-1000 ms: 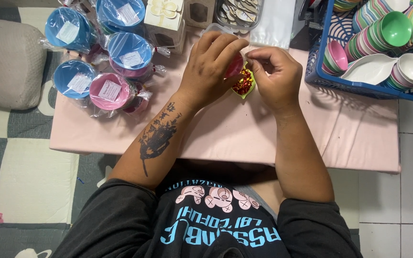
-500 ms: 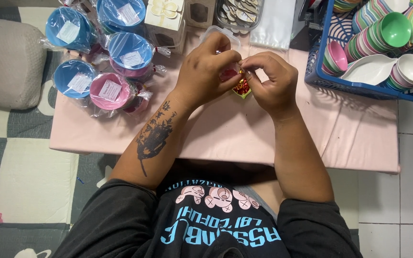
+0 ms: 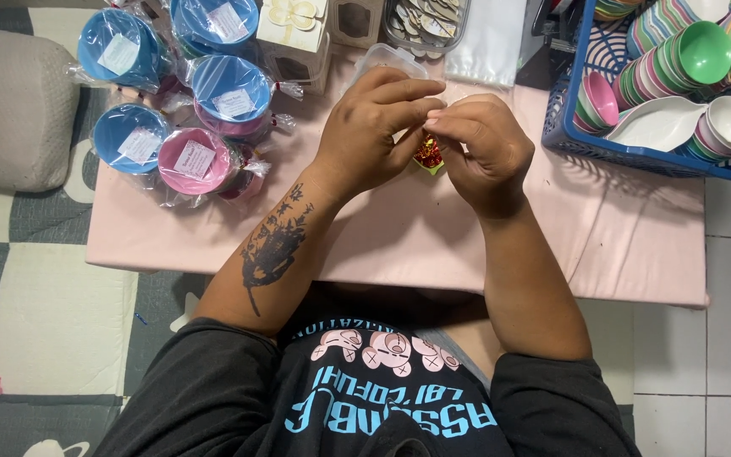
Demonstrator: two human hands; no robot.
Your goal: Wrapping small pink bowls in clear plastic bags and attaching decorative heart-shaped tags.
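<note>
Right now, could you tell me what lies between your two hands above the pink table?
In the head view, a small red-and-yellow shiny item sits between the left hand and right hand, pinched by both.

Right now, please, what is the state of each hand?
Left hand: closed, pinching the small red and gold item.
Right hand: closed, fingertips pinching the same item.
</note>
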